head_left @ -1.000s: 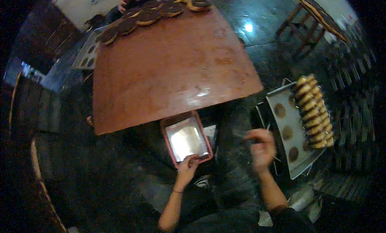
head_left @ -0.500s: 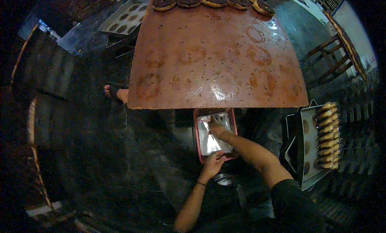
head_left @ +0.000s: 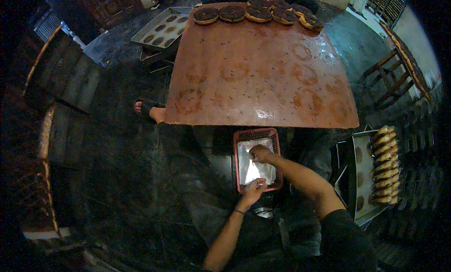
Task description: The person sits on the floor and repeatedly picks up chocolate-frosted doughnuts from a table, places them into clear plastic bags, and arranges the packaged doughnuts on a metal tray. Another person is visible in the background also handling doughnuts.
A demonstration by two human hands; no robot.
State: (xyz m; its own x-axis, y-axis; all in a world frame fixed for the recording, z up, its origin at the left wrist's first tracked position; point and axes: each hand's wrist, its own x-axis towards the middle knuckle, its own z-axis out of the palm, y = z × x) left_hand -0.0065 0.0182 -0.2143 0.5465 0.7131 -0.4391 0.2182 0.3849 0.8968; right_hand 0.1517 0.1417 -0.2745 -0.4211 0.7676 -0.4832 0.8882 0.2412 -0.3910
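Note:
A pink plastic basket [head_left: 236, 165] stands low in front of me, below the near edge of the table. Shiny plastic sheets [head_left: 252, 171], perhaps bags, lie in it and catch the light. My left hand [head_left: 252, 192] is closed at the basket's near end, its fingertips pinching the edge of the plastic. Farther in, my right hand [head_left: 262, 154] is curled with fingers together on the plastic; the exact grip is small and partly hidden. A bright fold runs between the two hands.
Chocolate-topped round breads [head_left: 258, 14] crowd the far edge of the brown table [head_left: 263, 79], whose surface has greasy rings. At right, a tray [head_left: 361, 173] holds a row of wrapped breads [head_left: 386, 166]. Another tray [head_left: 164, 28] stands far left. A person's sandaled foot [head_left: 149, 110] shows beside the table.
My right hand has drawn back from the basket's far end toward the middle, its fingers curling in. My left hand stays at the near end. The view has shifted slightly.

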